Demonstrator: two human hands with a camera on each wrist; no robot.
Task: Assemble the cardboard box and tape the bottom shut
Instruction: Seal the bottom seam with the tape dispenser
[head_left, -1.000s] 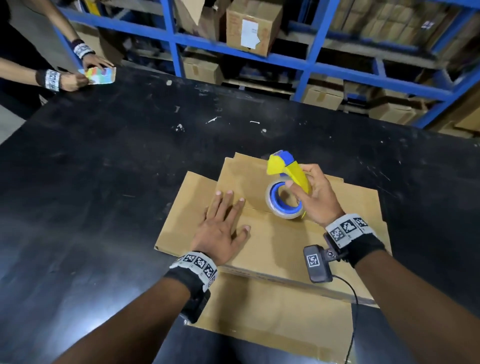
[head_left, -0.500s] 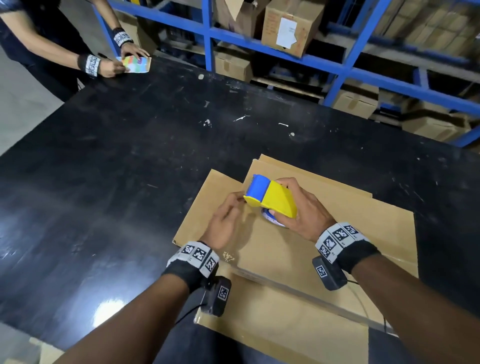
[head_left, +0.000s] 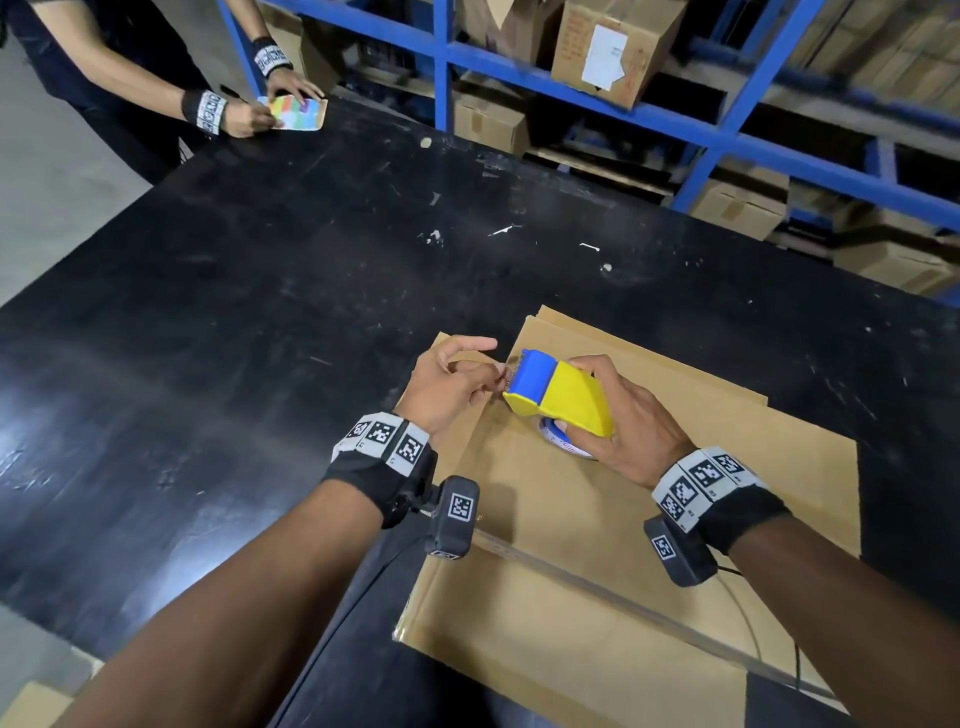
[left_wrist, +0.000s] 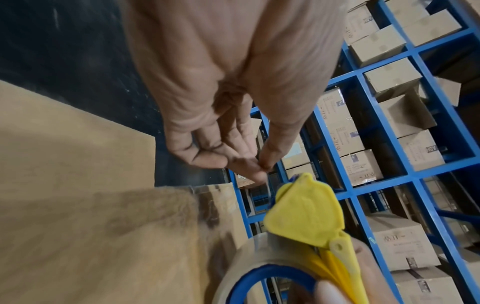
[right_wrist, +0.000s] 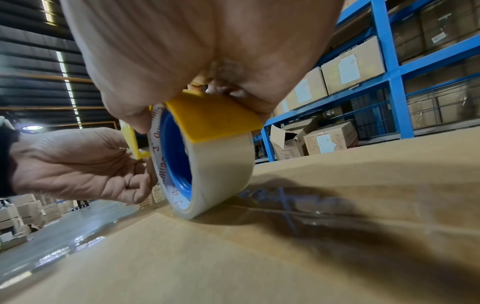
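Observation:
A flattened brown cardboard box (head_left: 675, 519) lies on the black table (head_left: 234, 338), with a strip of clear tape along its near fold. My right hand (head_left: 631, 421) grips a yellow and blue tape dispenser (head_left: 558, 397) whose clear tape roll (right_wrist: 223, 170) rests on the cardboard (right_wrist: 233, 257). My left hand (head_left: 452, 384) is at the dispenser's blue front end. Its thumb and fingertips (left_wrist: 255, 164) pinch the free tape end just off the dispenser (left_wrist: 303, 214), with the index finger pointing out.
Another person's hands (head_left: 249, 111) hold a multicoloured card (head_left: 296, 111) at the table's far left corner. Blue racking (head_left: 727, 130) stacked with cardboard cartons stands behind the table. More flat cardboard (head_left: 571, 649) overhangs the near table edge.
My left hand lifted off the cardboard and came to the dispenser's front, pinching the tape end. The right hand tipped the dispenser down so the roll sits on the box.

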